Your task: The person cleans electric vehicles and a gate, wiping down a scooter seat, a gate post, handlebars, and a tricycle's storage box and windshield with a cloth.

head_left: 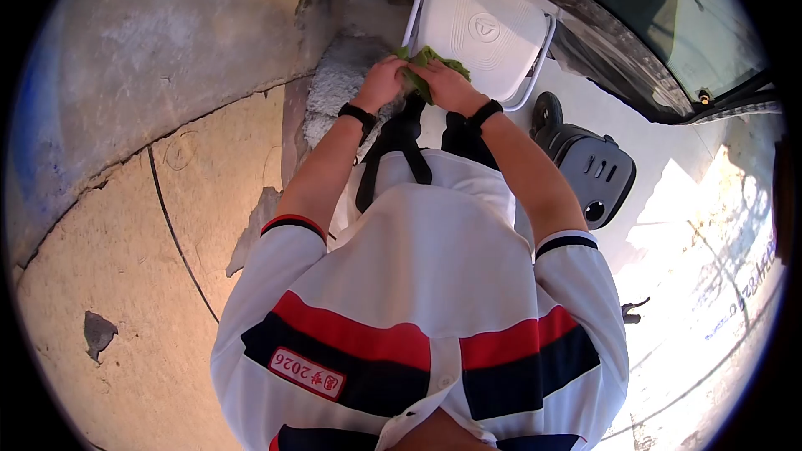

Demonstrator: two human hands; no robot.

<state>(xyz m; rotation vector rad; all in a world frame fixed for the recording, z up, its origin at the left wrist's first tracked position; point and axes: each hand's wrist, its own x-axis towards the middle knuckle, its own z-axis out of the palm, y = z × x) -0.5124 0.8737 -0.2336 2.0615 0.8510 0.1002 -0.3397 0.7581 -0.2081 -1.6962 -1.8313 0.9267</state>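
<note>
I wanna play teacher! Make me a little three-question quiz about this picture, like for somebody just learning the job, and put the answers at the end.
1. True or false: the left hand and the right hand are both on the green bundle.
2. Pick one. What colour is the seat just beyond the hands?
A) Red
B) White
C) Blue
3. Count: how many black wristbands is the person wearing?

Key:
1. True. Both hands hold it, close together.
2. B. It is white.
3. Two, one on each arm.
</note>
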